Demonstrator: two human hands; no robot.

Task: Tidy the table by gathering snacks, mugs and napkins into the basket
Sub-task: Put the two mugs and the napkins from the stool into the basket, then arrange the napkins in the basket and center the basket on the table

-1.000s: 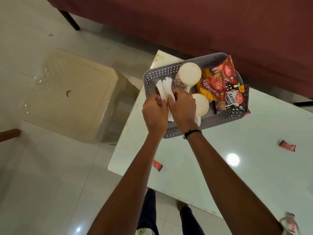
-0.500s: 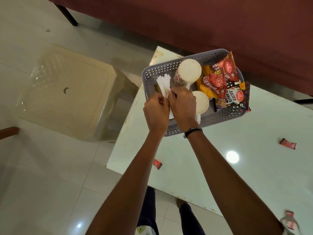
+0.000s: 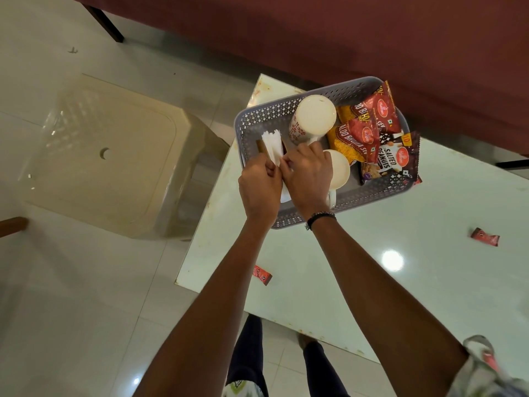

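Observation:
A grey perforated basket (image 3: 266, 117) stands at the far left corner of the white table (image 3: 415, 296). Inside it are two white mugs (image 3: 313, 118) (image 3: 340, 170) and several snack packets (image 3: 369, 130), red and yellow ones plus a dark salted-peanuts pack (image 3: 392, 159). A stack of white napkins (image 3: 273, 146) stands upright in the basket's left part, beside a brown holder piece. My left hand (image 3: 259, 190) and my right hand (image 3: 307, 179) both pinch the napkins from either side, over the basket's near wall.
Two small red sachets lie on the table, one near the left edge (image 3: 262, 275) and one at the right (image 3: 485, 236). A beige plastic stool (image 3: 114, 156) stands on the tiled floor to the left. A maroon sofa (image 3: 372, 38) runs behind the table.
Both hands have stayed on the napkins and shifted them slightly within the basket's left part. The camera view has drifted a little.

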